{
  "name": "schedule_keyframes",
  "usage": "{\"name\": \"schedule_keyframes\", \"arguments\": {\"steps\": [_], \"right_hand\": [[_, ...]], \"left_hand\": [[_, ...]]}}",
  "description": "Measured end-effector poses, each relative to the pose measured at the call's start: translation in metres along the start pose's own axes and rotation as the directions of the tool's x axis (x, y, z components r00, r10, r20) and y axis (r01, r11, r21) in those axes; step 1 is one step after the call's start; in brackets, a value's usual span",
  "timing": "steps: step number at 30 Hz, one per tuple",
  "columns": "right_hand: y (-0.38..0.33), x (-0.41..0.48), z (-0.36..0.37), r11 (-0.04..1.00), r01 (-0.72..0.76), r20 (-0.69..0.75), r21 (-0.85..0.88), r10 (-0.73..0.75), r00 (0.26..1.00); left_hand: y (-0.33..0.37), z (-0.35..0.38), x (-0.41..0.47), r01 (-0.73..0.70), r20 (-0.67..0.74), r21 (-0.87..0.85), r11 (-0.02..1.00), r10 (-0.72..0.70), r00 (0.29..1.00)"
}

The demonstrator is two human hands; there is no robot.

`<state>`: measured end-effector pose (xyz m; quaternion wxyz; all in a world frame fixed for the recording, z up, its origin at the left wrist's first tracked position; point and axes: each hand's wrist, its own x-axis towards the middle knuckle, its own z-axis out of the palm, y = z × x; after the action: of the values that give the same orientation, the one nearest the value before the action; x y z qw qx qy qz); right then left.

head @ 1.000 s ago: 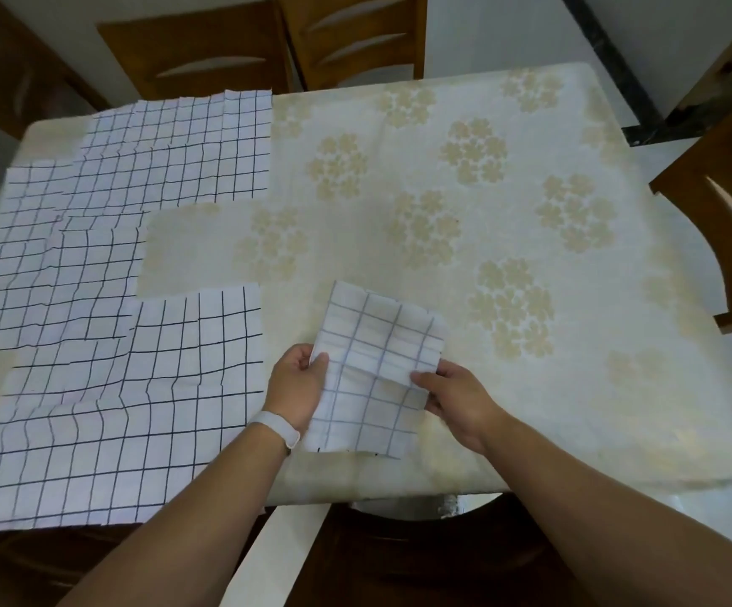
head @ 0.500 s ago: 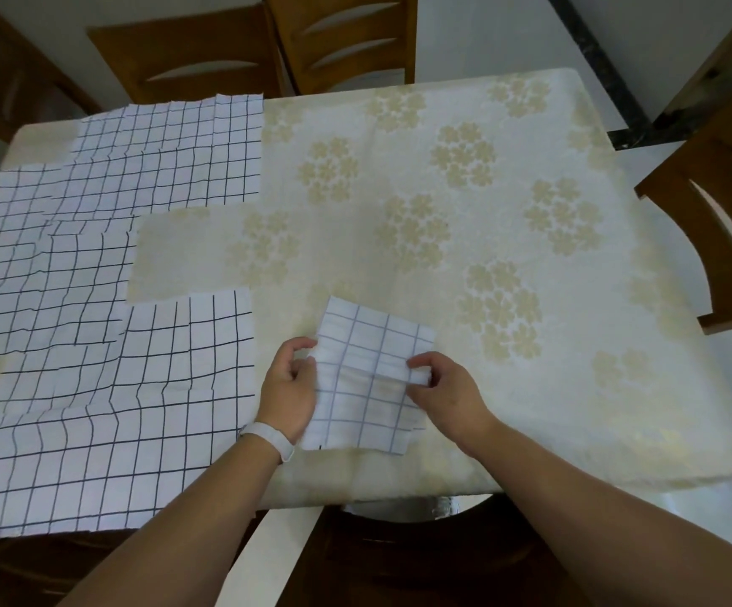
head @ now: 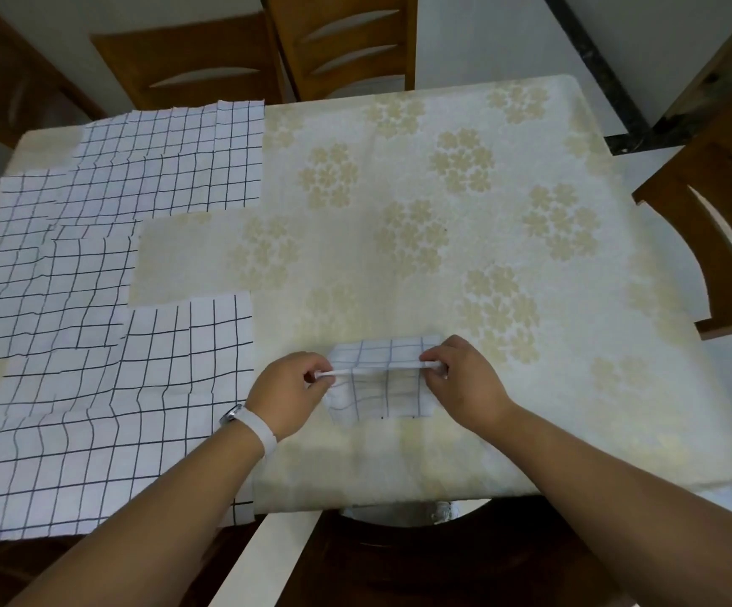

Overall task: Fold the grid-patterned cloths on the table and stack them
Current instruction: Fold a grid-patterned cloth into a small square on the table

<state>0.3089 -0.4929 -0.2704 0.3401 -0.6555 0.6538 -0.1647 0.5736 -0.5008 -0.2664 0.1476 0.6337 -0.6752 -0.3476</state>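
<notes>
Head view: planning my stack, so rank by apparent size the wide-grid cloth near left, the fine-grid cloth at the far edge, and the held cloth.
1. wide-grid cloth, though nearness to the camera inflates it.
2. fine-grid cloth, farther off, so the gap is unsure.
3. held cloth, part-folded, pinched by the left hand and right hand.

A home dining room: wooden chairs (head: 337, 41) stand around a surface (head: 443, 238) with a flowered cover.
</notes>
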Motion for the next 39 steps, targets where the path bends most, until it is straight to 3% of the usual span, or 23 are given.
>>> {"name": "schedule_keyframes", "arguments": {"steps": [2, 4, 7, 12, 16, 19, 24, 26, 32, 39], "right_hand": [[0.000, 0.004, -0.008, 0.997, 0.075, -0.044, -0.020, -0.076, 0.996], [-0.005, 0.009, -0.020, 0.995, 0.084, -0.070, 0.054, -0.080, 0.994], [-0.015, 0.012, -0.035, 0.966, -0.044, 0.012, 0.256, 0.042, 0.999], [-0.008, 0.019, -0.020, 0.880, -0.258, 0.057, 0.398, 0.257, 0.965], [0.013, 0.019, 0.005, 0.876, -0.374, 0.062, 0.304, 0.373, 0.926], [0.028, 0.014, 0.018, 0.897, -0.388, 0.086, 0.210, 0.379, 0.922], [0.042, -0.005, 0.022, 0.983, -0.179, 0.031, -0.036, 0.180, 0.983], [0.046, -0.016, 0.024, 0.984, -0.133, 0.051, -0.121, 0.140, 0.989], [0.046, -0.035, 0.034, 0.976, -0.213, 0.043, -0.050, 0.216, 0.976], [0.046, -0.036, 0.030, 0.975, -0.222, 0.035, -0.029, 0.223, 0.974]], "left_hand": [[0.003, -0.008, 0.004, -0.128, -0.014, 0.072, 0.989, 0.129, 0.992], [0.006, -0.015, 0.006, -0.152, -0.022, -0.010, 0.988, 0.152, 0.988], [0.015, -0.020, 0.007, 0.021, 0.033, -0.269, 0.963, -0.012, 0.999], [0.018, 0.006, 0.013, 0.195, -0.006, -0.365, 0.910, -0.211, 0.977], [0.011, 0.040, 0.016, 0.374, 0.037, -0.411, 0.831, -0.395, 0.918], [0.008, 0.058, 0.011, 0.397, 0.061, -0.332, 0.856, -0.401, 0.914], [0.005, 0.072, -0.011, 0.212, 0.005, -0.064, 0.975, -0.212, 0.977], [0.009, 0.075, -0.021, 0.261, -0.004, -0.071, 0.963, -0.262, 0.965], [0.016, 0.093, -0.041, 0.435, -0.051, -0.209, 0.876, -0.454, 0.890], [0.021, 0.099, -0.042, 0.441, -0.010, -0.248, 0.863, -0.457, 0.889]]}}
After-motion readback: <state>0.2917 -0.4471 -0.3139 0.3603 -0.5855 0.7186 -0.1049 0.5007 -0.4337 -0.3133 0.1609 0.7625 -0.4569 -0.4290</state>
